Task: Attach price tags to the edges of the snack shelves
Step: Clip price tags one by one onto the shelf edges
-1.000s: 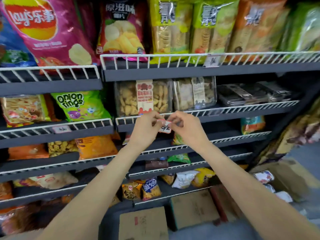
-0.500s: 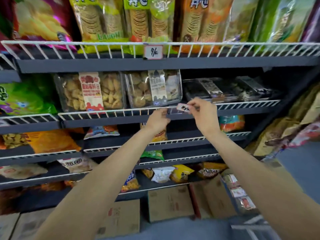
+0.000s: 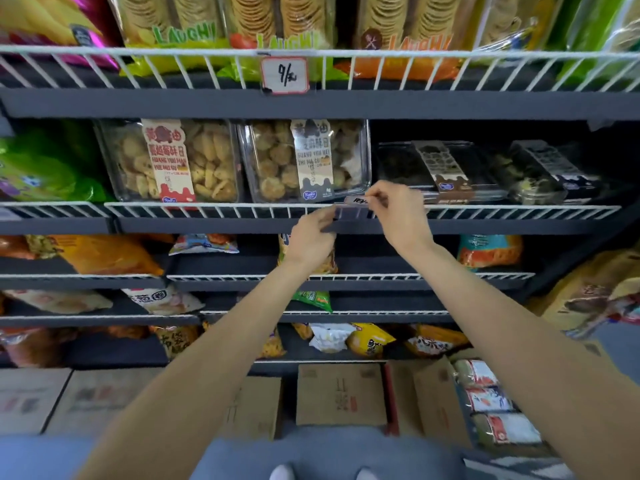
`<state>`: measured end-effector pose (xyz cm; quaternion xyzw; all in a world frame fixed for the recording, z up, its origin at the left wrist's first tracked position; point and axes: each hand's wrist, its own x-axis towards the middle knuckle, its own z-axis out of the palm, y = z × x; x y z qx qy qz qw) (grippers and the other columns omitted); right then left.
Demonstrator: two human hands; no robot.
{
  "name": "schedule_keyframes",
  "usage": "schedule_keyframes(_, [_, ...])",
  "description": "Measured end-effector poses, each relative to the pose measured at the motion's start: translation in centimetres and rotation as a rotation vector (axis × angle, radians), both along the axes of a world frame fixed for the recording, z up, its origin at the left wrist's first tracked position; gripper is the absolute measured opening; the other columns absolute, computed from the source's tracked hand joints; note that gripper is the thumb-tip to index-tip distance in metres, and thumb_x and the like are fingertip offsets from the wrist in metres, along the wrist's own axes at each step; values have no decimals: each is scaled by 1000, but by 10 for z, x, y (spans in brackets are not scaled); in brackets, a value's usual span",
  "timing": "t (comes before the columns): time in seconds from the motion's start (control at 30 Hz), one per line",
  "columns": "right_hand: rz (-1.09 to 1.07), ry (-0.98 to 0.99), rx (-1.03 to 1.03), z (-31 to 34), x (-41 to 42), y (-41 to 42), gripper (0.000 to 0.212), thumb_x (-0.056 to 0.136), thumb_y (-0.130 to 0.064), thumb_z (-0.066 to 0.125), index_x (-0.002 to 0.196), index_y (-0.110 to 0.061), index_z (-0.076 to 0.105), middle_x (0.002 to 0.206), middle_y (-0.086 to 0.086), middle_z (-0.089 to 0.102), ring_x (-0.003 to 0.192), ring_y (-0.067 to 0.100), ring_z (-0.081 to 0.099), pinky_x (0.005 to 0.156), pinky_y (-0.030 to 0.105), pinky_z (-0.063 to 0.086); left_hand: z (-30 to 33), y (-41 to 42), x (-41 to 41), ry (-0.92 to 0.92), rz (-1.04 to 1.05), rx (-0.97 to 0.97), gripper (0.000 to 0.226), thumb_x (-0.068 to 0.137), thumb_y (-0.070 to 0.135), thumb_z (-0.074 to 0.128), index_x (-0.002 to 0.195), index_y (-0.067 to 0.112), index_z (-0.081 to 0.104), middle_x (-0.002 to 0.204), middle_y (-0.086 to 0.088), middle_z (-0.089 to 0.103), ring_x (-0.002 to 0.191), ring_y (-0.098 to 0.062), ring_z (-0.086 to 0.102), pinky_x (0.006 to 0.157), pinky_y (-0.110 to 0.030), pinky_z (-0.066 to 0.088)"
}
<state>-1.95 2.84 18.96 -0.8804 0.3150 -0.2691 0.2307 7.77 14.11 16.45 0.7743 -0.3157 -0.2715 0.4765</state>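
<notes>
A small white price tag [image 3: 357,201] with black handwriting lies tilted flat at the top of the white wire rail [image 3: 207,211] of the second shelf, in front of a clear cookie box [image 3: 270,161]. My right hand [image 3: 398,213] pinches the tag's right end from above. My left hand [image 3: 313,233] is just below and to the left, its fingers curled at the dark shelf edge [image 3: 485,226] beneath the tag; what it holds is blurred. Another tag [image 3: 284,75] reading 9 hangs on the top shelf's rail.
Stacked cracker bags fill the top shelf. Clear boxes of cookies [image 3: 173,161] and dark trays [image 3: 440,171] stand on the second shelf. Snack bags lie on the lower shelves. Cardboard boxes [image 3: 341,393] stand on the floor below. More bagged goods [image 3: 595,292] hang at right.
The view has shifted right and closer. Both hands rose from the lower shelf area to the second shelf's rail; the tag, once held between both hands, now sits at the rail under my right fingers.
</notes>
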Motion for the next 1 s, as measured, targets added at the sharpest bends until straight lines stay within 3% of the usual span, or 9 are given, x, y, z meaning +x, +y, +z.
schedule_keyframes(0.13, [67,-26,-5,-2,3,-6,11,90,-8,57,93,-8,67,83,8,70,76,20,65,74,38,55,-2,-2,-8,45,39,-52,59,83,-14,44,137,10,46,137,-5,53,130,-16,47,111,-32,35])
schedule_keyframes(0.4, [119,-44,-16,-8,-1,-11,11,90,-10,58,92,-12,69,82,5,71,75,18,66,72,38,56,-9,-3,-12,92,101,-112,50,87,-16,38,132,5,46,135,-7,52,129,-14,45,90,-6,38])
schedule_keyframes(0.63, [118,-85,-32,-7,-7,-13,13,91,-12,58,95,-10,70,86,4,72,78,15,65,74,29,54,-17,-5,-16,-68,101,-93,49,88,-12,41,133,5,42,138,-9,46,129,-17,44,112,-27,31])
schedule_keyframes(0.73, [114,-93,-10,-9,-8,-15,12,91,-13,58,95,-11,69,85,3,71,76,13,64,72,25,52,-18,-10,-26,-93,126,-74,53,88,-11,41,138,6,38,140,-9,40,131,-15,41,115,-27,26])
schedule_keyframes(0.87, [114,-98,-7,-9,-8,-15,11,91,-14,58,93,-12,69,83,1,70,74,11,62,70,25,52,-18,-21,-36,4,229,-108,55,87,-12,41,139,5,34,145,-10,39,136,-18,36,114,-27,27])
schedule_keyframes(1.0, [102,-75,-37,-11,-9,-17,11,91,-15,58,92,-13,68,81,2,70,74,14,64,69,29,54,-21,-22,-38,2,240,-98,57,87,-11,41,141,5,34,146,-7,42,137,-17,37,107,-18,27])
